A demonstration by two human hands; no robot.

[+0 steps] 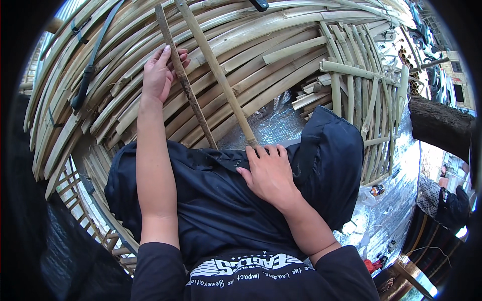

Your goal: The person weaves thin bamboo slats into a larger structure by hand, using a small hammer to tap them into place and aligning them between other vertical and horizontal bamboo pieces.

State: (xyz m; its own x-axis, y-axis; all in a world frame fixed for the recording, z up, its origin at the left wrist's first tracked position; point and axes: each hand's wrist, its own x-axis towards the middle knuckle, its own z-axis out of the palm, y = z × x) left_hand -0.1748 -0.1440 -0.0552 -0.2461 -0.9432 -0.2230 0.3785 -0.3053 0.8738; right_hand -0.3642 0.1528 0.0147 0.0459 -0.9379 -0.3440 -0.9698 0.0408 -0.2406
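My left hand point(161, 74) is closed round a long, thin bamboo strip point(187, 84) with a dark brown face. The strip slants down to the dark cloth point(216, 200) over my lap. My right hand point(270, 173) lies on that cloth with its fingers spread. Its fingertips are at the lower end of a paler, wider bamboo strip point(216, 65), which leans up and away to the left across a pile of split bamboo point(261, 37). Whether those fingertips press on the strip, I cannot tell.
A long knife point(86, 80) with a black handle lies on the bamboo at the left. Right of my knees stands a stack of crossed bamboo slats point(351, 75) on shiny silver sheeting point(386, 210). Farther right is a dark log point(442, 120). A bamboo frame point(83, 193) is at lower left.
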